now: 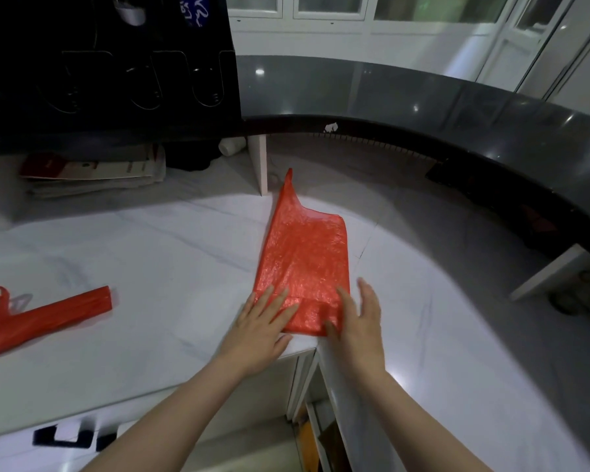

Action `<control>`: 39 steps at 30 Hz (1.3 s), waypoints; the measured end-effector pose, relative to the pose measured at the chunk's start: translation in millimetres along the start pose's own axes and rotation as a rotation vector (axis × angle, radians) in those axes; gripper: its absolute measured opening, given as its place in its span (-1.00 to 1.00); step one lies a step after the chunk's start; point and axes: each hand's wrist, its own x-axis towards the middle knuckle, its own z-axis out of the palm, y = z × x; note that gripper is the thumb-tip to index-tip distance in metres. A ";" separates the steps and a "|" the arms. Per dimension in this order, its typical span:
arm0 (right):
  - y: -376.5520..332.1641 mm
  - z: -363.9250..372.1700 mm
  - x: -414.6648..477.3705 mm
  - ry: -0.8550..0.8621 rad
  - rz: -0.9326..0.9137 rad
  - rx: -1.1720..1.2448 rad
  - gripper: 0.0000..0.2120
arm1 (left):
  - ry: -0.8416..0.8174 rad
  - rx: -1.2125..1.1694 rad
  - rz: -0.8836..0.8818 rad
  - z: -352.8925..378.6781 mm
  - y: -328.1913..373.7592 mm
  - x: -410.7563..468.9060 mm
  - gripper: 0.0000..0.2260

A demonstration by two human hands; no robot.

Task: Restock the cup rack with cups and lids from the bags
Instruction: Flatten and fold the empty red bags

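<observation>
Left grip [263, 328], right grip [358, 327], atop red bag [304, 253]

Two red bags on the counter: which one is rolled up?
The left-edge bag, rolled into a narrow tube, handles at its left end. The centre bag lies flat under the left hand and right hand.

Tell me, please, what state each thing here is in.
flat bag: flattened, near end folded over.
rolled bag: rolled up, lying untouched at left.
left hand: open, pressing on flat bag.
right hand: open, touching flat bag's near end.
rack: upright, contents too dark to tell.
</observation>
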 end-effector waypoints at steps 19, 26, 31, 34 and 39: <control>1.1 16.5 -6.0 -0.373 -0.159 -0.358 -0.17 | -0.198 -0.045 -0.024 6.2 -8.5 -3.3 -0.42; 12.1 -10.4 -26.9 -0.265 -0.168 -0.249 -0.19 | -0.050 0.045 0.083 -8.6 -4.6 -33.0 -0.31; -3.8 -3.9 -41.4 -0.187 -0.142 -0.188 -0.33 | 0.106 -0.063 0.088 -2.7 -2.6 -46.1 -0.32; -2.4 -7.4 -42.6 -0.155 -0.112 -0.081 -0.59 | 0.150 -0.258 0.002 -5.2 -9.3 -52.7 -0.49; 11.2 -25.5 -34.0 -0.111 -0.006 0.140 -0.92 | 0.210 -0.535 -0.275 -10.2 -21.2 -50.3 -0.74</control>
